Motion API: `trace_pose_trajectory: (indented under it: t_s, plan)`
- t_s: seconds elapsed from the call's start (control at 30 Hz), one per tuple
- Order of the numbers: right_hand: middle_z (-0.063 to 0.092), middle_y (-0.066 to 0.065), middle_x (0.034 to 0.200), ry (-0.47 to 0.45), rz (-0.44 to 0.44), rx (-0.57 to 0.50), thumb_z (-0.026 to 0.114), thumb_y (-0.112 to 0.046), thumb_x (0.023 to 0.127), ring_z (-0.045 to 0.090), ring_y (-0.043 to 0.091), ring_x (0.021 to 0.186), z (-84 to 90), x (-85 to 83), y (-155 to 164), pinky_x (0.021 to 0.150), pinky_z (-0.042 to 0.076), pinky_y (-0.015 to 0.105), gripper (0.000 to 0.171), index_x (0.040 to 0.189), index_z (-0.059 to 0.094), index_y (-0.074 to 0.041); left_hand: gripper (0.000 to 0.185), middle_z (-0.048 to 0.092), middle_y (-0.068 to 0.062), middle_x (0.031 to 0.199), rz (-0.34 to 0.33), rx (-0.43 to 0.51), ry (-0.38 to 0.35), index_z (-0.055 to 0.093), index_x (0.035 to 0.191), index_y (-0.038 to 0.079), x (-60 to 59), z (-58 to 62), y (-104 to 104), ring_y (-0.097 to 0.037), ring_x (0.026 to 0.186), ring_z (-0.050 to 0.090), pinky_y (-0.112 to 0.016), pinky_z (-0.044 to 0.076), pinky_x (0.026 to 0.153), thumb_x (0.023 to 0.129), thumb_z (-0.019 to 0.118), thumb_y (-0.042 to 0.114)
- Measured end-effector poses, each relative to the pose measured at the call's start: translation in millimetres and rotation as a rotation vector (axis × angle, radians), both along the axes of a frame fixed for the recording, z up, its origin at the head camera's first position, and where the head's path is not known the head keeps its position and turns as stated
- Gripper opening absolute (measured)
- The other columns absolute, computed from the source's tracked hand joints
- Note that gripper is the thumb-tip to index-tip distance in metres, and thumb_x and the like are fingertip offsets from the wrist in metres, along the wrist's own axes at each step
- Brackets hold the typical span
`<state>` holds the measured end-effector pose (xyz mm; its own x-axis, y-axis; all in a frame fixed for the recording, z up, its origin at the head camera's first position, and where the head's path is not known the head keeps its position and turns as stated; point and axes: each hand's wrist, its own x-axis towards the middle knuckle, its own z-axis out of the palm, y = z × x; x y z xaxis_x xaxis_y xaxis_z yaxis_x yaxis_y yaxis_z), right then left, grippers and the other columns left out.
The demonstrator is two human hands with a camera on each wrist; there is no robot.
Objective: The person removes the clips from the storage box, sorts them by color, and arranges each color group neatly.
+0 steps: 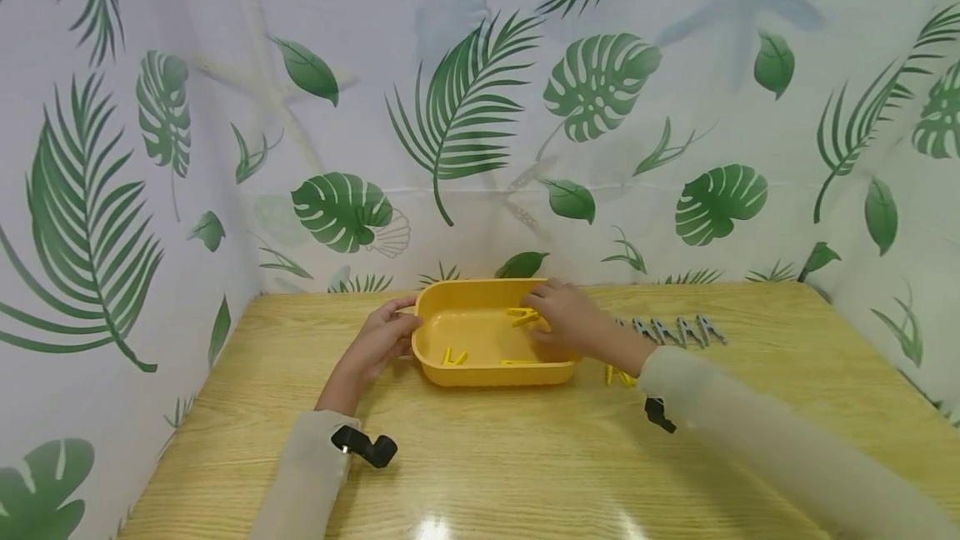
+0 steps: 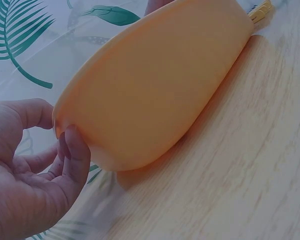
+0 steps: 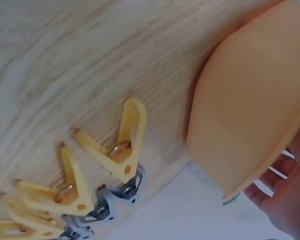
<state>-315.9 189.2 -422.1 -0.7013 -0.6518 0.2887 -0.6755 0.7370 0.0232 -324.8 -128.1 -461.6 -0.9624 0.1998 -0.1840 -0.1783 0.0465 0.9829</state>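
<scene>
A yellow plastic basin (image 1: 480,375) stands on the table near the back wall. My left hand (image 1: 378,336) grips its left rim, the thumb (image 2: 77,152) on the outer wall in the left wrist view. My right hand (image 1: 573,322) reaches over the right end, its fingers bent down inside. At those fingertips is a yellow clothespin (image 1: 524,317), seemingly pinched; the rim hides the fingertips in the right wrist view. Other yellow clothespins (image 1: 454,357) lie in the basin along its near side.
Right of the basin, grey clothespins (image 1: 687,332) stand in a row on the wooden table (image 1: 495,457). Several yellow clothespins (image 3: 72,192) lie beside the grey ones in the right wrist view. A leaf-patterned cloth (image 1: 480,240) encloses the back and sides.
</scene>
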Motion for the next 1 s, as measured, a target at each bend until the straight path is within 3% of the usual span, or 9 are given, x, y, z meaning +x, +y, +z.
trace_pose_trajectory:
  t_s: [0.23, 0.7, 1.0]
  plan:
    - [0.070, 0.013, 0.110, 0.021, 0.006, -0.008, 0.073, -0.014, 0.089, 0.060, 0.034, 0.104, -11.3, -4.5, -12.0, 0.095, 0.052, 0.050, 0.029, 0.115, 0.071, -0.001, 0.052, 0.057, -0.020, 0.130, 0.002, 0.005, 0.005, 0.044, 0.151, 0.008, -0.1, -1.0, 0.2, -0.021, 0.098, 0.064, -0.028, 0.057, 0.080, 0.101, 0.057, 0.013]
    - [0.068, 0.012, 0.132, -0.117, -0.039, 0.025, 0.068, -0.019, 0.093, 0.053, 0.036, 0.120, -17.5, -8.8, -13.5, 0.104, 0.044, 0.059, 0.043, 0.133, 0.066, -0.005, 0.053, 0.056, -0.019, 0.131, 0.008, 0.005, -0.007, 0.044, 0.151, 0.010, -0.8, -0.3, 1.0, -0.021, 0.098, 0.063, -0.026, 0.057, 0.080, 0.101, 0.058, 0.014]
    - [0.071, 0.011, 0.125, -0.158, -0.069, 0.003, 0.069, -0.017, 0.093, 0.054, 0.032, 0.114, -18.5, -9.7, -14.2, 0.100, 0.045, 0.055, 0.038, 0.129, 0.069, -0.007, 0.053, 0.056, -0.017, 0.123, -0.004, 0.029, 0.009, 0.042, 0.152, 0.006, -1.8, -1.7, -0.1, -0.018, 0.090, 0.062, -0.025, 0.056, 0.075, 0.101, 0.057, 0.011]
